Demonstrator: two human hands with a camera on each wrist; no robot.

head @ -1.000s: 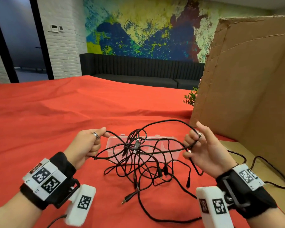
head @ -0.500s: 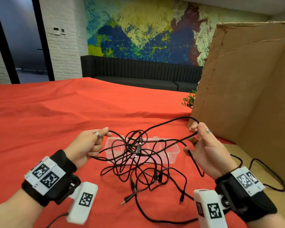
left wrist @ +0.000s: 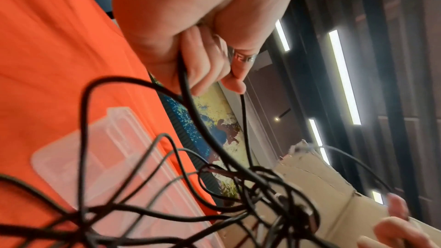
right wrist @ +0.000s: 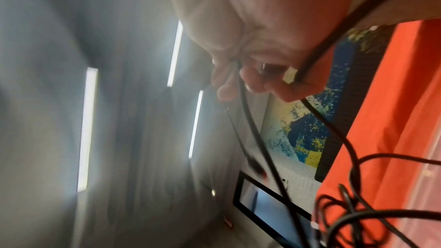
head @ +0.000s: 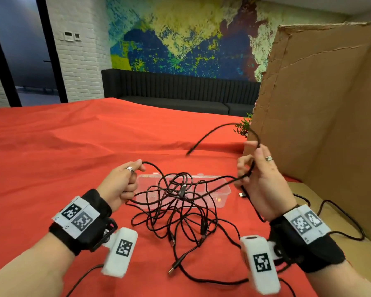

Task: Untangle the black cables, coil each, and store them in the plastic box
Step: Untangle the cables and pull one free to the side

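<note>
Clear plastic box (head: 222, 195) open on the red cloth (head: 73, 151), holding no coiled cable; knotted black cables (head: 180, 209) hanging above and before it, pinched in the curled left hand (head: 120, 185) and gripped by the raised right hand (head: 259, 181), one end swinging free.

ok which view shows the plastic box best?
Head view: the whole plastic box lies on the red cloth behind the black cables, all edges visible. Left wrist shows it close but blurred and crossed by cables. Right wrist catches at most a faint edge, too blurred to tell.
</note>
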